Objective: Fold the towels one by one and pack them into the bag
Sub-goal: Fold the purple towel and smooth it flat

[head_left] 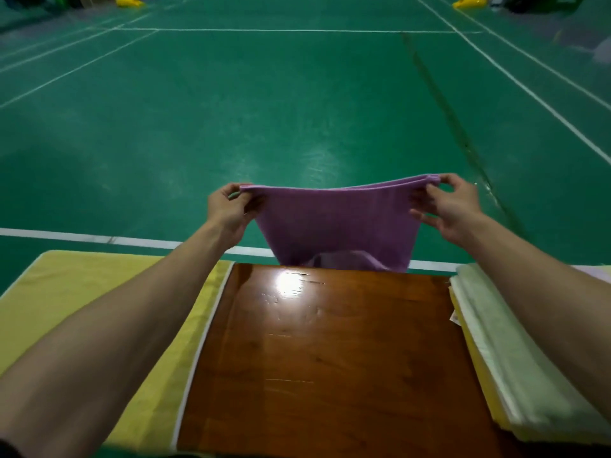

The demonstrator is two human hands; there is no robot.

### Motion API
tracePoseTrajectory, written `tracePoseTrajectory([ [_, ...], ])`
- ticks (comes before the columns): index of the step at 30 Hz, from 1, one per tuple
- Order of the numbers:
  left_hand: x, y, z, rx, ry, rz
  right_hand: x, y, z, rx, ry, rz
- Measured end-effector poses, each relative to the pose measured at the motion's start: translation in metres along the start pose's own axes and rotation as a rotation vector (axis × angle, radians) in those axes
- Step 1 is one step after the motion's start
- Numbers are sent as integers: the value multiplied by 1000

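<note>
Above far edge of wooden table (330,358) | I see 1 purple towel (334,223) hanging doubled | 2 hands: left hand (228,213) pinches 1 top corner, right hand (453,206) the other | 1 yellow cloth (99,292) left, 1 pale stack (515,358) right | green court floor (264,110)

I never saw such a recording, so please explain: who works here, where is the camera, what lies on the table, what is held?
No machine: a person works with bare hands. The single picture comes from a head-worn camera looking forward and down. The left hand and right hand each pinch an upper corner of a purple towel, hanging at the far edge of a wooden table. A yellow cloth lies on its left side, pale folded cloths on its right.
</note>
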State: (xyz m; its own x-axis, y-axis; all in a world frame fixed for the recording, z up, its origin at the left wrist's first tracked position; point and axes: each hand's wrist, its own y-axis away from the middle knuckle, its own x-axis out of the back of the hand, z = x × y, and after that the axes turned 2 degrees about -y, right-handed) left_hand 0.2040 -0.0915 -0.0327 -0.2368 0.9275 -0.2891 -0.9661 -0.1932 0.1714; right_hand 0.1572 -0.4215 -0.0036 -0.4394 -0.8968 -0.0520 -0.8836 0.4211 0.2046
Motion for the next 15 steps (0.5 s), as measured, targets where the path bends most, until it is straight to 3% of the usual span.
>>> tracePoseTrajectory([
  [6, 21, 30, -3, 27, -18, 8, 18, 28, 12, 25, 136, 22],
  [11, 45, 60, 13, 10, -43, -19, 34, 55, 10, 212, 391, -31],
  [15, 56, 93, 32, -57, -97, -51, 42, 94, -4, 374, 449, -59],
])
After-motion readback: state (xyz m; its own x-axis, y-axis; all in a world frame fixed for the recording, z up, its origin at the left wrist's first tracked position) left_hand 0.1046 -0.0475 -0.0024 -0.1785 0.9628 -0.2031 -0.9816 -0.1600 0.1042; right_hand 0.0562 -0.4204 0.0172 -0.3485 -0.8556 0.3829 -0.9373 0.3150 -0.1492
